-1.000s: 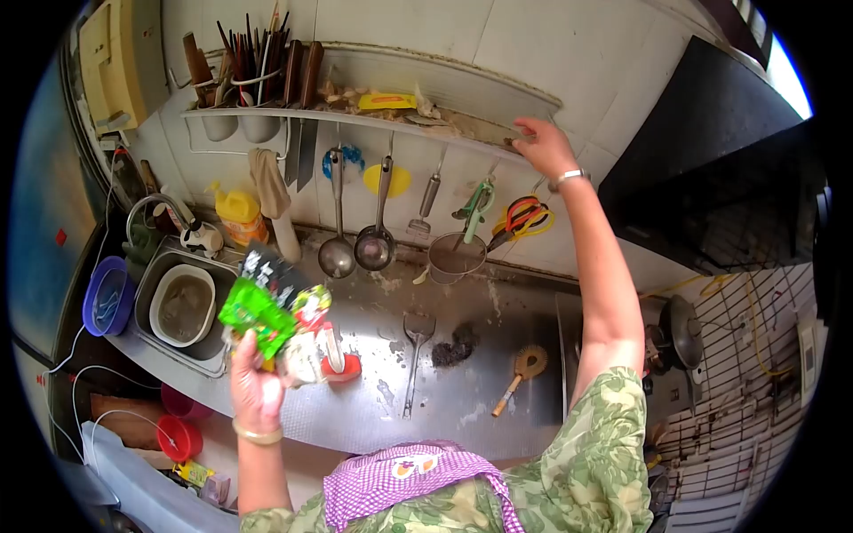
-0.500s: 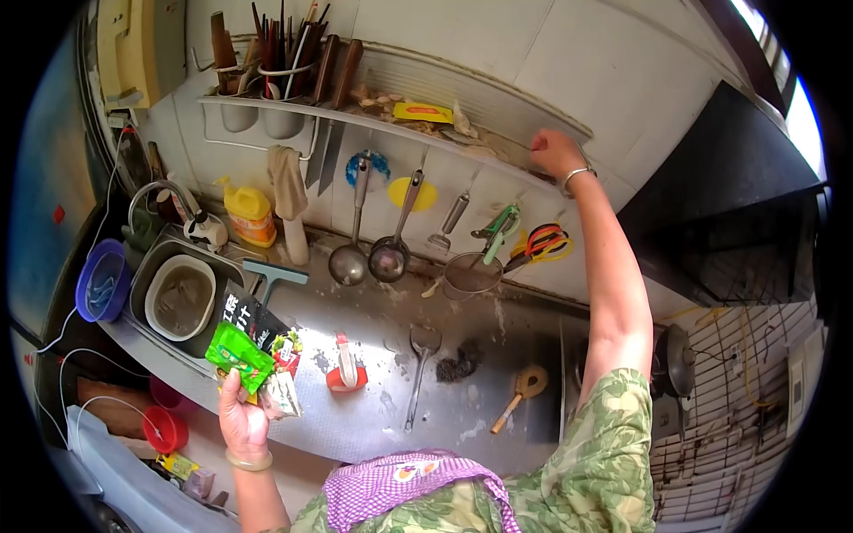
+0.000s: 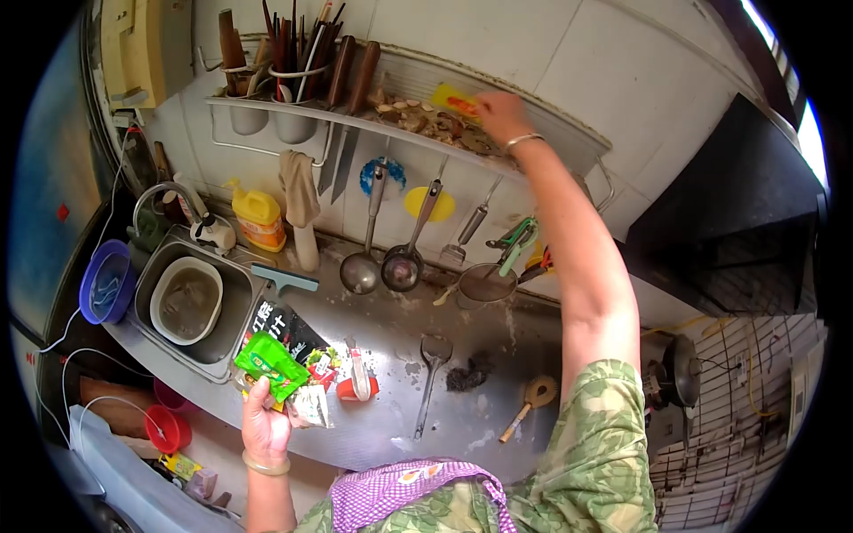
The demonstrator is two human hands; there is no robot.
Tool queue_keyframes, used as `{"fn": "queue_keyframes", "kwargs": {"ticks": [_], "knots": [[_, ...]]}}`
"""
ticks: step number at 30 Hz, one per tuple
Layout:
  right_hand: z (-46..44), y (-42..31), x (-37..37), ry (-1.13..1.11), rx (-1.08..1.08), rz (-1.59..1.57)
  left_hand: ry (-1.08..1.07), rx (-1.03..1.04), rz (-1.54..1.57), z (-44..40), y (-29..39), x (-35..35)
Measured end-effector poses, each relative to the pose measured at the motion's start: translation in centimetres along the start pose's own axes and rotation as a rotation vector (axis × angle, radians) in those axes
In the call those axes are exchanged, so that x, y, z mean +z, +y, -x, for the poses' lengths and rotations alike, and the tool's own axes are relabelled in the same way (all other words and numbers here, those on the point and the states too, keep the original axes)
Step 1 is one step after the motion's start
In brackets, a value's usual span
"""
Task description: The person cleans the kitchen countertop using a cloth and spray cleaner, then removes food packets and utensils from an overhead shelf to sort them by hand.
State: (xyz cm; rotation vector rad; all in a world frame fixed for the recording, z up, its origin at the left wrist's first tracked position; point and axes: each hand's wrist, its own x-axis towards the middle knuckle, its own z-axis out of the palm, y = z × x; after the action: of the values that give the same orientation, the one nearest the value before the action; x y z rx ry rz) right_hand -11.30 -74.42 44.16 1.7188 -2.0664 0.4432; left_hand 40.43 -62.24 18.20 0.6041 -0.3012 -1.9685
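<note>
In my left hand (image 3: 267, 431), closed over the counter's left part, is a bunch of seasoning packets: a bright green packet (image 3: 272, 364) in front, a black packet (image 3: 289, 330) with white lettering behind it, and other colourful and whitish ones. My right hand (image 3: 503, 115) reaches up to the wall shelf (image 3: 418, 135), its fingers closed on the end of a yellow packet (image 3: 453, 99) with red print. That packet is tilted above the shelf. Beneath it, brownish dried pieces (image 3: 426, 120) lie scattered along the shelf.
Ladles (image 3: 362, 271), a strainer (image 3: 487, 284) and scissors hang below the shelf. The steel counter (image 3: 391, 426) holds a spatula (image 3: 428, 382), a red-handled item (image 3: 357, 388), a scrubber (image 3: 466, 377) and a brush (image 3: 530, 404). The sink (image 3: 227, 355) with a basin is left; a range hood (image 3: 729, 222) is right.
My right hand has moved left along the shelf and taken hold of the yellow packet, lifting it off the dried pieces. My left hand still holds its packets; the view has shifted slightly.
</note>
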Motion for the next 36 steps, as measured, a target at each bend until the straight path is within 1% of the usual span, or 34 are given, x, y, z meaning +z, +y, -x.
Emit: {"fn": "queue_keyframes", "kwargs": {"ticks": [1, 4, 7, 10, 13, 15, 16, 19, 22, 24, 25, 28, 31, 34, 36], "knots": [[0.6, 0.4, -1.4, 0.047, 0.045, 0.058, 0.013, 0.004, -0.007, 0.0, 0.3, 0.0], [3.0, 2.0, -4.1, -0.009, 0.038, 0.093, 0.013, 0.007, -0.025, -0.3, 0.6, -0.4], [4.8, -0.1, -5.1, -0.287, 0.168, 0.073, 0.001, -0.016, -0.023, -0.6, 0.6, -0.1], [5.6, -0.4, -4.0, -0.338, 0.072, -0.269, -0.016, -0.046, -0.012, -0.8, 0.4, 0.5], [4.2, 0.5, -3.4, -0.512, 0.021, -0.266, -0.02, -0.068, 0.003, -1.1, 0.0, 0.4], [3.8, 0.8, -3.6, -0.542, 0.033, -0.28, 0.0, -0.054, -0.009, -0.8, 0.0, 1.5], [3.7, 0.6, -3.8, -0.559, 0.037, -0.286, -0.011, -0.05, -0.005, -1.0, 0.0, 0.8], [4.1, -0.9, -5.2, -0.541, -0.029, -0.198, -0.021, -0.036, 0.011, -1.3, 0.0, -0.9], [4.1, -0.5, -4.9, -0.569, 0.076, -0.292, 0.01, -0.035, 0.003, -1.0, 0.6, -0.6], [3.9, -1.3, -4.9, -0.519, 0.024, -0.129, 0.016, -0.039, 0.0, -0.8, 0.7, -0.3], [3.9, -1.7, -5.0, -0.493, -0.002, -0.047, 0.01, -0.031, -0.002, -0.7, 0.7, -0.3], [3.5, 0.9, -2.8, -0.247, -0.09, -0.088, -0.007, -0.016, -0.002, -0.6, 0.6, -0.8], [3.4, 2.4, -2.6, -0.098, 0.073, -0.193, -0.011, -0.023, 0.001, -0.6, 0.7, -1.0], [4.2, 2.9, -3.2, -0.01, 0.08, -0.126, 0.011, -0.025, 0.001, -0.5, 0.6, -1.0], [4.7, 2.9, -3.1, -0.09, 0.085, -0.067, 0.02, -0.031, 0.011, -0.8, 0.5, -1.5]]}}
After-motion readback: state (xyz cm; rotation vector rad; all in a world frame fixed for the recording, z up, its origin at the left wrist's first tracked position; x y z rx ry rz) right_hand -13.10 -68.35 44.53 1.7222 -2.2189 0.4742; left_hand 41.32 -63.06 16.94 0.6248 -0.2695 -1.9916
